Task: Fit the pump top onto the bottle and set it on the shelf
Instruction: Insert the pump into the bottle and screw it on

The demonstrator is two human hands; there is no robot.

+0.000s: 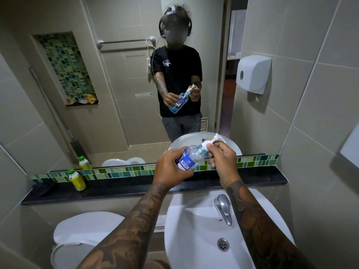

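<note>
Above the glossy black stone shelf (120, 188), our left hand (171, 167) grips the tilted clear plastic bottle (191, 157); our right hand (221, 155) pinches its white pump top (212, 141).

Both tattooed forearms reached forward; the left hand (171, 167) was curled closed, the right hand (223, 158) pinched at its fingertips.

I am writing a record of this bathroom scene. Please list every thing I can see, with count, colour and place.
bottle: 1, clear with blue label, tilted above the shelf, in left hand
pump top: 1, white, at the bottle neck
shelf: 1, black, below the mirror
drink bottle: 1, yellow with green cap, left on shelf
sink: 1, white, below shelf
tap: 1, silver, on sink
toilet: 1, white, lower left
dispenser: 1, white, right wall
left hand: grip around bottle
right hand: grip on pump collar
</note>
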